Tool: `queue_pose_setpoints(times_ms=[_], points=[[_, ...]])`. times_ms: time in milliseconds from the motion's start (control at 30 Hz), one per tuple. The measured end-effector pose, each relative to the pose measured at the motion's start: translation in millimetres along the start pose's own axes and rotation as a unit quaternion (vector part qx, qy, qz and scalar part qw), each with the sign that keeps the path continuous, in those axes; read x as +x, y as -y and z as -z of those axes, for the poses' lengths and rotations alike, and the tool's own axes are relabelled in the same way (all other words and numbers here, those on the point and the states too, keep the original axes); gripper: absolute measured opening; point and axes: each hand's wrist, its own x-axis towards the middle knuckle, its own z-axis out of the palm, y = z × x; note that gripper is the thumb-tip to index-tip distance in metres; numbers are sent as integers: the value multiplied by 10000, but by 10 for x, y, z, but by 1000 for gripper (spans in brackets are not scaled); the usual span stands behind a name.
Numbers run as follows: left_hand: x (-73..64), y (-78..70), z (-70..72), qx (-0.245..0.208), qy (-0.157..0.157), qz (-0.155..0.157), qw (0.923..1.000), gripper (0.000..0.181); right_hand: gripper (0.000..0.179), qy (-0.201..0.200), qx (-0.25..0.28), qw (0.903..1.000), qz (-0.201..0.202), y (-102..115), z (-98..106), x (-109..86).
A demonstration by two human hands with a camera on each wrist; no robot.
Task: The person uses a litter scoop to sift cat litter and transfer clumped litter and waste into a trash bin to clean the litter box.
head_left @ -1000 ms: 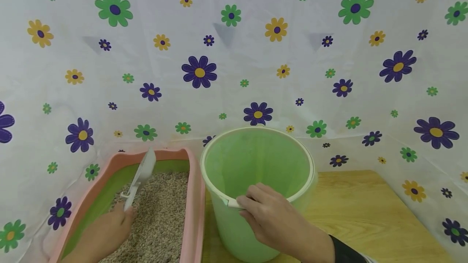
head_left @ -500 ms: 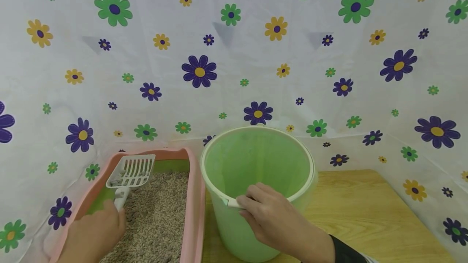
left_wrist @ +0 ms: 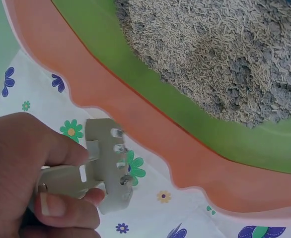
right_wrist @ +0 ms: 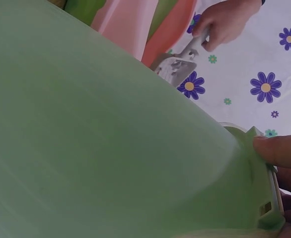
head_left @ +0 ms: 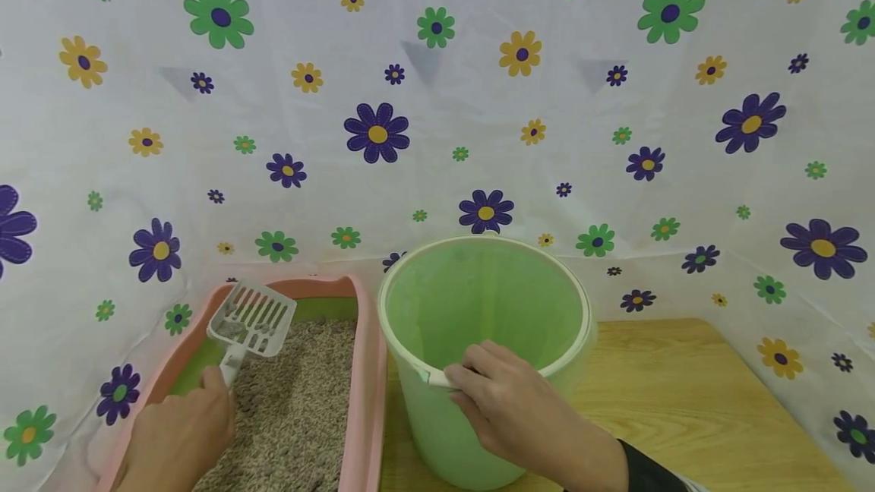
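My left hand point(head_left: 181, 431) grips the handle of a white slotted litter scoop point(head_left: 235, 359), raised over the far left part of the pink litter box point(head_left: 369, 378). Some grey clumps lie on the scoop's slotted blade. Beneath it, grey-beige pellet litter point(head_left: 294, 401) fills much of the box. In the left wrist view the thumb and fingers curl round the scoop point(left_wrist: 106, 134) near its blade. My right hand point(head_left: 506, 408) grips the near rim of a pale green bucket point(head_left: 437, 424) at a white handle piece; in the right wrist view the thumb presses on the bucket's edge.
The bucket stands upright right beside the litter box, on a wooden table point(head_left: 670, 393). White sheeting point(head_left: 437, 181) with printed flowers rises behind and at both sides.
The scoop has turned from nearly edge-on to show its slotted face with clumps on it, then swung slightly clockwise. My right hand and the bucket stay put.
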Motion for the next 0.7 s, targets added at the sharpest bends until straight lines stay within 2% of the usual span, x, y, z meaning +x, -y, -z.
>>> queue_pose_setpoints(times_ms=[167,233,300,367,533,633,700], points=[[-10,-9,-1,-88,25,-42,9999,29,21,22,-12,10000,10,-6,1,-7],[-16,-11,2,-142,142,-31,9998,28,20,38,-10,10000,1,-5,0,-6],[-17,-14,7,-231,322,13,9992,28,20,58,-15,10000,-6,-3,-2,-5],[-6,-18,7,-389,678,146,9968,27,19,64,-23,10000,-39,2,-6,-1],[41,-8,-16,-881,1451,409,9846,31,18,107,-27,9999,-97,4,-16,6],[80,-8,-10,-1170,1616,337,9793,32,18,108,-22,9999,-95,9,-11,9],[109,-25,14,-1305,1571,241,9786,32,18,114,-24,9999,-103,11,-6,9]])
